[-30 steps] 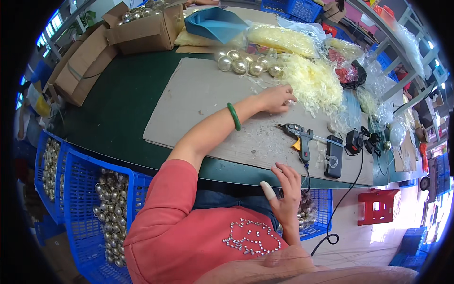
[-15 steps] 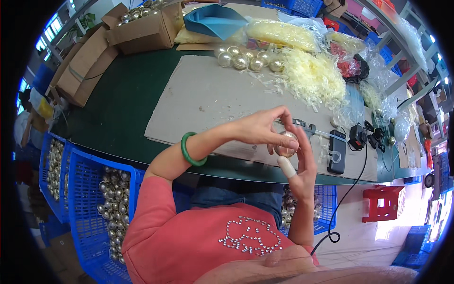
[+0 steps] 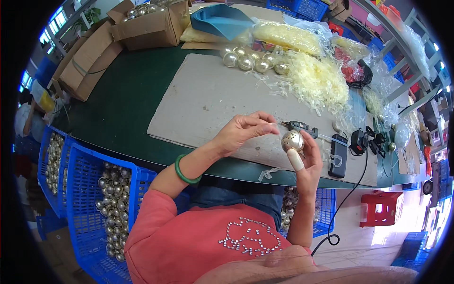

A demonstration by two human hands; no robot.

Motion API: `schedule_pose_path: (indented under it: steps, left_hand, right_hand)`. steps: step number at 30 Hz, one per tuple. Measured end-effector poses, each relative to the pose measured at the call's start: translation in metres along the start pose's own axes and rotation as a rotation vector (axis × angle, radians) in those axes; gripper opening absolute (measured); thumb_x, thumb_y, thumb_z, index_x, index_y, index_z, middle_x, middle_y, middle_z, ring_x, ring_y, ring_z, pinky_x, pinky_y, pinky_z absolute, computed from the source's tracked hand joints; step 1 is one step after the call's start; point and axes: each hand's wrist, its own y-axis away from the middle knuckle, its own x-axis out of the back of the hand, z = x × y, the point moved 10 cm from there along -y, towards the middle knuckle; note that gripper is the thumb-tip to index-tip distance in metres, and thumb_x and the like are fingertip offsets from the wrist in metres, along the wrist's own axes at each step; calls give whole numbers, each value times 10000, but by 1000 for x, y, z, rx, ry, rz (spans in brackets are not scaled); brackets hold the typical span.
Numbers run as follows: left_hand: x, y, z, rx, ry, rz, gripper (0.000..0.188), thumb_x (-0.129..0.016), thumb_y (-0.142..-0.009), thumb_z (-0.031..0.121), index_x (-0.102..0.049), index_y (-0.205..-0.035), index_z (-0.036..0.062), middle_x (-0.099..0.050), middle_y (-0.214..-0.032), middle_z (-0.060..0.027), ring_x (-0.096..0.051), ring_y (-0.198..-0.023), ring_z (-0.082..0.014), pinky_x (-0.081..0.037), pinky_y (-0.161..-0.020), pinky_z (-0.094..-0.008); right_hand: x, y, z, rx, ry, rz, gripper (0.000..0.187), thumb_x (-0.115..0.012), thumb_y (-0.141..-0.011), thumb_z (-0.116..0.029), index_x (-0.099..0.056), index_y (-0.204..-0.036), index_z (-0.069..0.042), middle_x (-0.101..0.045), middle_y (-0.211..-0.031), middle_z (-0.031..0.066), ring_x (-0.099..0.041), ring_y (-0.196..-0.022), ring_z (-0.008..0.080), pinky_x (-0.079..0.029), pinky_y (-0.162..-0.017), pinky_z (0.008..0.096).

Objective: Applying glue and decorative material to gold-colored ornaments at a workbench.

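My right hand [image 3: 309, 163], its thumb in a pale finger cover, grips a shiny silver-gold ball [image 3: 293, 140] with small holes in its surface. To the left of the ball is my left hand [image 3: 248, 131], with a green bangle [image 3: 182, 170] on that arm. Its thumb and forefinger are pinched together, apart from the ball. Something thin and clear may be at the fingertips, too small to make out. Just behind the ball, a dark pen-like tool [image 3: 307, 128] lies on the cardboard sheet [image 3: 189, 102].
Several finished-looking balls [image 3: 246, 62] sit beside a heap of pale yellow clear strips [image 3: 314, 78]. A blue scoop [image 3: 220, 20] and cardboard box [image 3: 151, 31] stand behind. Blue baskets [image 3: 101, 255] of balls flank me. A black power pack [image 3: 337, 156] and cable lie right.
My left hand has drawn back to the left, off the ball. The ball stays in my right hand, now more exposed. A clear strip now shows at the table's front edge.
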Motion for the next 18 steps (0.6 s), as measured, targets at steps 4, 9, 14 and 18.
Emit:
schedule_pose_path:
  steps: [4,9,14,18]
  left_hand:
    - [-12,9,31,-402,-364,-69,473,-785,-962,155,-682,-1416,68,-504,-1507,-141,-651,-1218,-241,-530,-1069,-352]
    - [-25,14,41,-487,-679,-148,799,-840,-896,149,-482,-1610,185,-445,-1563,-159,-619,-1287,-273,-520,-1089,-386]
    - [-25,13,26,-445,-832,-122,929,-889,-849,138,-411,-1645,180,-448,-1540,-157,-649,-1272,-253,-567,-1061,-406]
    - [-20,14,16,-304,-747,-67,995,-905,-833,128,-363,-1664,203,-472,-1502,-140,-653,-1273,-254,-602,-1027,-395]
  right_hand:
    - [6,2,12,-64,-27,-7,586,-768,-968,-83,-527,-1485,52,-632,-1391,137,-630,-1269,227,-516,-1090,370]
    - [40,-4,13,-9,360,139,539,-757,-992,-199,-586,-1459,9,-666,-1363,141,-622,-1272,227,-529,-1043,394]
    - [51,-20,36,156,1319,342,673,-852,-832,-414,-629,-1358,-59,-663,-1253,210,-576,-1166,411,-462,-1040,484]
    - [56,-23,40,110,1283,381,654,-845,-848,-354,-618,-1382,-53,-664,-1274,196,-576,-1192,404,-462,-1052,484]
